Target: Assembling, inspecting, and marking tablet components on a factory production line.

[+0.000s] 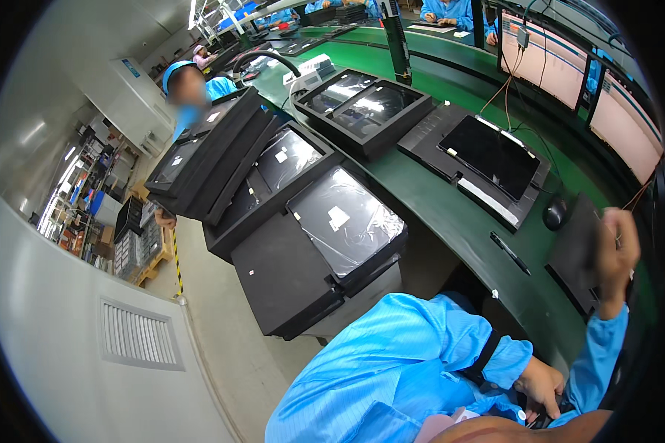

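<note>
Green bench top [451, 214] is curving from top centre down to lower right of the head view. Right hand [617, 247] is rising at the right edge, fingers closing around the edge of a dark flat panel [580, 255] standing beside it on the bench. Left hand [541, 384] is sitting low at bottom right, near the lap, fingers curled; whether it is gripping anything, cannot tell. A black mouse [555, 213] is lying just beside the panel, a black pen [510, 252] near it to the left. A tablet in a black tray [488, 159] is sitting further up. Film-wrapped screens in black trays [325, 221] are stacking at centre left, blocking the aisle side. Another person in a blue cap [188, 85] is working upper left.
</note>
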Available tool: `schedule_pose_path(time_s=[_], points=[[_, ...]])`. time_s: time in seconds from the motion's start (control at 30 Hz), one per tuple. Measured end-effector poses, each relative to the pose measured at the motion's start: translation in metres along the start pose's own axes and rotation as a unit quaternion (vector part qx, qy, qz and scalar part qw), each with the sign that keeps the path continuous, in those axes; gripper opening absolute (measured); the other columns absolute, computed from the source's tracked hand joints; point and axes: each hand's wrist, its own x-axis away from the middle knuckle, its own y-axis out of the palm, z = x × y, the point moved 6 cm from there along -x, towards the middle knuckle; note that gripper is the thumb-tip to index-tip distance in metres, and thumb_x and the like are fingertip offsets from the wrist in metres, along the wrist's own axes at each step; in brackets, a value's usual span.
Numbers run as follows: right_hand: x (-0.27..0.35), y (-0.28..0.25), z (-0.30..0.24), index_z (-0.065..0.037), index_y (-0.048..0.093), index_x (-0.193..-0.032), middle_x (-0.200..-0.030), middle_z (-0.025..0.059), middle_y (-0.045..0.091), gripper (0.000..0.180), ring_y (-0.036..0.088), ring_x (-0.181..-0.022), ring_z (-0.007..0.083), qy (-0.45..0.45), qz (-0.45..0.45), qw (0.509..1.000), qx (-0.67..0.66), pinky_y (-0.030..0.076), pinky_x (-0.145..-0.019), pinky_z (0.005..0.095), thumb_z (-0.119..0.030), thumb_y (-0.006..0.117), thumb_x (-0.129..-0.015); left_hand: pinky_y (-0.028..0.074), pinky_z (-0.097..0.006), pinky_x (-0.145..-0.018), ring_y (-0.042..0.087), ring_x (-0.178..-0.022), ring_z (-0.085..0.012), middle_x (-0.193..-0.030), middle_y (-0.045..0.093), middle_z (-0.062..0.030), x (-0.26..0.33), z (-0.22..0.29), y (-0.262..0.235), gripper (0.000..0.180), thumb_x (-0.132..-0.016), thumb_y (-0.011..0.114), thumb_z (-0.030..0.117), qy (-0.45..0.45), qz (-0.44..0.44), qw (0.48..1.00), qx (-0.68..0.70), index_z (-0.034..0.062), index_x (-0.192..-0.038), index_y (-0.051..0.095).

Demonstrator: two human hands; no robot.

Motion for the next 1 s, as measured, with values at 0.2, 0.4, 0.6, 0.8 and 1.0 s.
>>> schedule_pose_path(time_s=[0.2, 0.4, 0.6, 0.8, 1.0], points=[[0.091, 0.097, -0.031, -0.003, 0.055, -0.075, -0.068, 0.0111, 0.046, 0.017, 0.053, -0.064, 0.0288, -0.317, -0.163, 0.928, 0.107, 0.044, -0.062, 0.0409, -0.002, 0.072, -0.073, 0.061, -0.037, -0.055, 0.073, -0.062, -0.028, -0.075, 0.068, -0.0199, -0.015, 0.014, 0.01, 0.017, -0.089, 0.069, 0.003, 0.043, -0.004, 0.999, -0.022, -0.0108, -0.094, 0.059], [0.078, 0.086, -0.039, -0.003, 0.06, -0.078, -0.072, 0.0106, 0.055, 0.012, 0.055, -0.066, 0.0309, -0.187, -0.079, 0.978, 0.04, 0.043, -0.062, 0.0416, 0.0, 0.071, -0.076, 0.058, -0.036, -0.072, 0.075, -0.078, -0.0227, -0.083, 0.075, -0.0154, -0.003, -0.01, -0.022, 0.036, -0.087, 0.078, 0.021, 0.093, 0.043, 0.93, -0.353, -0.0053, -0.109, 0.071], [0.099, 0.009, 0.072, -0.001, 0.065, -0.093, -0.08, -0.0003, 0.058, 0.018, 0.055, -0.074, 0.0075, 0.271, 0.064, 0.921, -0.271, 0.044, -0.069, 0.0236, -0.013, 0.057, -0.104, 0.056, -0.041, -0.077, 0.073, -0.085, -0.0287, -0.092, 0.076, -0.0158, -0.001, -0.019, -0.015, 0.046, -0.081, 0.08, 0.038, 0.127, -0.008, 0.876, -0.464, 0.0019, -0.108, 0.074], [0.142, -0.031, 0.068, 0.0, 0.067, -0.09, -0.077, 0.0035, 0.061, 0.013, 0.057, -0.069, 0.0116, 0.262, 0.058, 0.958, -0.099, 0.046, -0.064, 0.0278, -0.009, 0.062, -0.098, 0.05, -0.044, -0.06, 0.065, -0.067, -0.0328, -0.079, 0.065, -0.0129, 0.102, 0.085, -0.046, 0.018, -0.09, 0.072, 0.019, 0.338, 0.324, 0.742, -0.48, 0.0034, -0.081, 0.066], [0.188, -0.046, 0.046, -0.002, 0.066, -0.081, -0.067, 0.0096, 0.061, 0.007, 0.056, -0.057, 0.0274, 0.104, 0.046, 0.99, 0.082, 0.042, -0.056, 0.0386, 0.001, 0.071, -0.076, 0.031, -0.035, -0.044, 0.044, -0.044, -0.0176, -0.056, 0.047, -0.0047, 0.135, 0.096, -0.095, 0.023, -0.084, 0.075, 0.005, 0.386, 0.398, 0.615, -0.561, 0.0071, -0.068, 0.059]])
